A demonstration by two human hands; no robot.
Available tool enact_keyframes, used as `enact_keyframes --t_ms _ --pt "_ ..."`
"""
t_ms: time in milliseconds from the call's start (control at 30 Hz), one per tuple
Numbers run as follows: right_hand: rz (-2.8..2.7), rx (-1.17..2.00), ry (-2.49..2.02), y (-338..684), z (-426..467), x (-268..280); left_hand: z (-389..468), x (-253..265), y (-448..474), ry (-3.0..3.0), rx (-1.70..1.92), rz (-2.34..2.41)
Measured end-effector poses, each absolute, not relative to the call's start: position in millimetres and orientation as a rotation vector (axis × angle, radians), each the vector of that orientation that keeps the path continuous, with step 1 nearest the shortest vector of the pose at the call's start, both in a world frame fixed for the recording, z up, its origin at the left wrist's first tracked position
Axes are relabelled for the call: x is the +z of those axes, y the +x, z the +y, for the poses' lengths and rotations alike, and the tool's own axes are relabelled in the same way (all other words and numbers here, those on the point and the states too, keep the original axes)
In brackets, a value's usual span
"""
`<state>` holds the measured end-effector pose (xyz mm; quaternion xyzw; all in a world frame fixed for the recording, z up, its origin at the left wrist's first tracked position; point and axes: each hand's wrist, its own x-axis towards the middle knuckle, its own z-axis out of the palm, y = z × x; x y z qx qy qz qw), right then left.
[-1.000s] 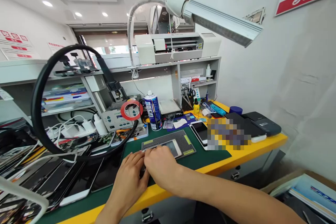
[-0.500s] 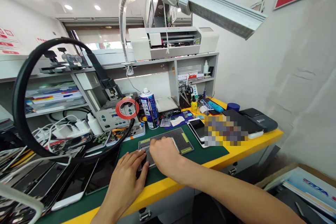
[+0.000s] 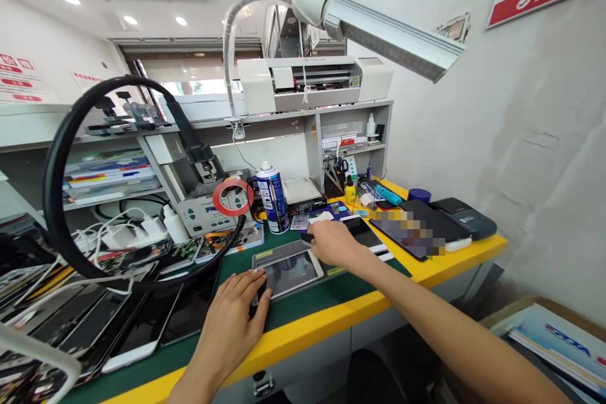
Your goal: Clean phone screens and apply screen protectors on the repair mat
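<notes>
A white-framed phone [image 3: 292, 273] with a dark screen lies on a grey perforated mat [image 3: 274, 254] with yellow strips. My left hand [image 3: 237, 309] grips its left end, thumb at the near edge and fingers bent over the far side. Above the right end of the phone is my right hand [image 3: 335, 242], its fingers closed in a pinch. A small dark bit shows at those fingertips, too little to name. Just beyond the right hand, another white phone [image 3: 360, 232] lies face up, partly covered by the hand.
Left of the mat lie many phones and screens [image 3: 137, 322]. Behind stand a blue spray can [image 3: 272, 199], a red tape roll [image 3: 234, 197] and a grey control box [image 3: 203, 211]. A black hose [image 3: 52, 202] loops at left; a lamp [image 3: 392, 35] hangs overhead.
My right hand has moved right and away from me, off the middle of the phone, uncovering its screen. My left hand stays at the phone's left end. The view has shifted slightly.
</notes>
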<state>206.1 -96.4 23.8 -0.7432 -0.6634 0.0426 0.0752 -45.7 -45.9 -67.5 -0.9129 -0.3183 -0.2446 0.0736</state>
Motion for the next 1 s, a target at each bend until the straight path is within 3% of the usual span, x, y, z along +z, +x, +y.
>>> enact_keyframes --t_ms 400,1000 --pt "-2.275 0.773 -1.542 216.6 -37.4 34.8 -50.3 -64.0 -45.4 -2.733 -0.747 -0.934" --pt "-2.384 1.112 -1.420 223.1 -9.7 24.5 -51.6 -63.2 -45.2 -2.777 -0.717 -0.975"
